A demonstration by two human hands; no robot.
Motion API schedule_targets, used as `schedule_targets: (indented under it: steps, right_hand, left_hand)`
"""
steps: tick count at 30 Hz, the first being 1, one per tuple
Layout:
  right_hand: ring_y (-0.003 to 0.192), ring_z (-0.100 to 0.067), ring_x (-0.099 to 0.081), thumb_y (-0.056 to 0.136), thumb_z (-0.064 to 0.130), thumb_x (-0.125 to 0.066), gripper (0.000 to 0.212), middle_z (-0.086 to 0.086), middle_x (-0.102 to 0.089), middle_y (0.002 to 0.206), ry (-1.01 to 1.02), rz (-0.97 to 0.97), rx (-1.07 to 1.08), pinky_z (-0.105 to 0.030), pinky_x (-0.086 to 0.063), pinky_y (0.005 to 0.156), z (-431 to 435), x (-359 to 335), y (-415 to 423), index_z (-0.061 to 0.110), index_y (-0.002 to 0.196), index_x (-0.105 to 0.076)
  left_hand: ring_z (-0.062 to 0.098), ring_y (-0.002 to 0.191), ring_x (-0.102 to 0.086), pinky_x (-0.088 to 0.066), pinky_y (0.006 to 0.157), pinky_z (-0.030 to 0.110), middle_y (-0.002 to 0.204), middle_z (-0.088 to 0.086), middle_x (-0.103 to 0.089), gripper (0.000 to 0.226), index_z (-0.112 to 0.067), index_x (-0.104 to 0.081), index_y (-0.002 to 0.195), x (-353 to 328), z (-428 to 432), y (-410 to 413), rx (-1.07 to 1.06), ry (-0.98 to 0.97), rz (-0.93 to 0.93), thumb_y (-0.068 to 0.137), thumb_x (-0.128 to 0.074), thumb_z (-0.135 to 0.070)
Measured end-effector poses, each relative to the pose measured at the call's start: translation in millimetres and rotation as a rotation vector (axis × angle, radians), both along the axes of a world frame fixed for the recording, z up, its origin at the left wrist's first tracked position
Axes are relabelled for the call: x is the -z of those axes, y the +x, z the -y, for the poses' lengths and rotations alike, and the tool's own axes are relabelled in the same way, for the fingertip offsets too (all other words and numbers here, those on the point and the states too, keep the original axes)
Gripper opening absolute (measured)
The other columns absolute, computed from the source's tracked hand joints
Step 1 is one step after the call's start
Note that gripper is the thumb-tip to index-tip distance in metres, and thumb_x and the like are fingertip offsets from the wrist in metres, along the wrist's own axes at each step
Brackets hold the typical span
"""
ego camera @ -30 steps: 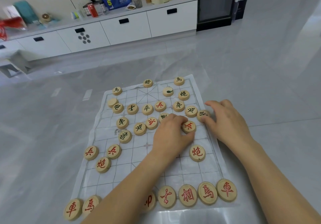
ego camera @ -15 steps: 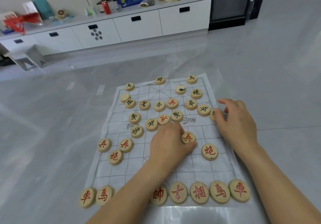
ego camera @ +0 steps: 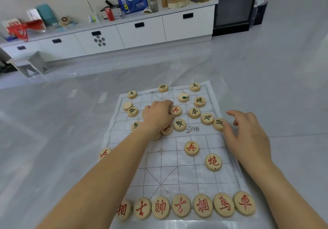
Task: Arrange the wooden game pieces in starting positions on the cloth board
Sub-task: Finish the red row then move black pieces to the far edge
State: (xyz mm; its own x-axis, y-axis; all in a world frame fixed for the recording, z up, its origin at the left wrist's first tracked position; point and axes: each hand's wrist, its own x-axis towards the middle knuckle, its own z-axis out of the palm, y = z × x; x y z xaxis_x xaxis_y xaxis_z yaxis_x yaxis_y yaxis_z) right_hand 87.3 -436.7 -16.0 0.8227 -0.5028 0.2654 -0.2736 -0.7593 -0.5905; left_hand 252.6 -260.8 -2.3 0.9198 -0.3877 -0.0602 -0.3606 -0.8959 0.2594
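The near side looks close to done. The red back row [ego camera: 181, 208] sits edge to edge along the near edge of the board [ego camera: 170, 172], though the left forearm covers its left end, so I can't say all nine are there. A red cannon [ego camera: 213, 162] and a red soldier [ego camera: 191, 148] stand alone in front of it, and a second soldier [ego camera: 104, 153] peeks out at the left edge.

The far half is a jumble. The black pieces [ego camera: 194, 112] lie mostly bunched mid-board with a stray soldier [ego camera: 175, 110] among them. The left hand [ego camera: 158, 116] is curled down over that bunch; what it pinches, if anything, I cannot tell. The right hand [ego camera: 246, 132] rests at the board's right edge, fingers loosely spread, touching an edge piece [ego camera: 219, 124].

I'd judge that what's left is black's whole side, plus fetching red's strays.
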Motion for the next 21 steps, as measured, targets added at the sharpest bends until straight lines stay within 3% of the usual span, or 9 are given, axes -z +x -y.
schedule_targets:
  steps: [6, 9, 12, 15, 17, 21]
  right_hand:
    - [0.086, -0.021, -0.057, 0.092, 0.034, -0.05, 0.035, -0.002, -0.051, 0.111, -0.012, 0.01, -0.001, -0.032, -0.043, 0.061, 2, -6, -12, 0.021, 0.125, -0.053]
    - [0.085, -0.021, -0.056, 0.091, 0.035, -0.05, 0.036, -0.002, -0.051, 0.109, -0.009, 0.018, 0.016, -0.031, -0.043, 0.061, 5, -9, -18, 0.021, 0.125, -0.053]
    - [0.082, -0.021, -0.056, 0.091, 0.035, -0.05, 0.036, -0.001, -0.051, 0.108, -0.015, 0.01, 0.017, -0.031, -0.042, 0.061, 5, -10, -23, 0.022, 0.125, -0.053]
    - [0.08, -0.022, -0.056, 0.091, 0.033, -0.051, 0.035, -0.001, -0.05, 0.108, -0.011, 0.007, 0.012, -0.031, -0.043, 0.06, 6, -10, -25, 0.021, 0.124, -0.054]
    - [0.08, -0.021, -0.055, 0.091, 0.032, -0.051, 0.035, -0.001, -0.05, 0.109, -0.009, 0.003, 0.018, -0.031, -0.042, 0.061, 8, -11, -26, 0.021, 0.125, -0.053]
    - [0.077, -0.019, -0.054, 0.091, 0.032, -0.051, 0.035, -0.001, -0.05, 0.11, 0.005, 0.011, 0.025, -0.031, -0.043, 0.061, 11, -13, -25, 0.022, 0.125, -0.053]
  left_hand:
    - [0.017, 0.112, -0.05, -0.023, 0.091, 0.035, 0.109, -0.008, -0.063, 0.03, -0.033, -0.06, 0.111, -6, 6, 0, -0.008, -0.12, 0.048, 0.081, -0.058, -0.031]
    - [0.018, 0.116, -0.048, -0.024, 0.094, 0.038, 0.121, -0.011, -0.058, 0.048, -0.032, -0.052, 0.126, -7, 13, -8, 0.06, -0.094, 0.067, 0.08, -0.061, -0.039]
    - [0.019, 0.112, -0.05, -0.025, 0.093, 0.04, 0.118, -0.01, -0.06, 0.05, -0.031, -0.053, 0.125, -5, 19, -12, 0.007, -0.126, 0.029, 0.078, -0.06, -0.047]
    - [0.023, 0.108, -0.052, -0.029, 0.092, 0.042, 0.109, -0.005, -0.061, 0.05, -0.027, -0.057, 0.117, -4, 27, -15, -0.035, -0.005, -0.001, 0.075, -0.061, -0.054]
    - [0.023, 0.1, -0.055, -0.03, 0.088, 0.041, 0.098, -0.004, -0.062, 0.038, -0.023, -0.059, 0.105, -7, 30, -19, -0.041, 0.038, -0.006, 0.077, -0.06, -0.049]
    - [0.018, 0.089, -0.058, -0.032, 0.084, 0.037, 0.088, -0.006, -0.066, 0.028, -0.024, -0.062, 0.094, -27, 40, -36, -0.027, -0.178, 0.045, 0.076, -0.062, -0.045]
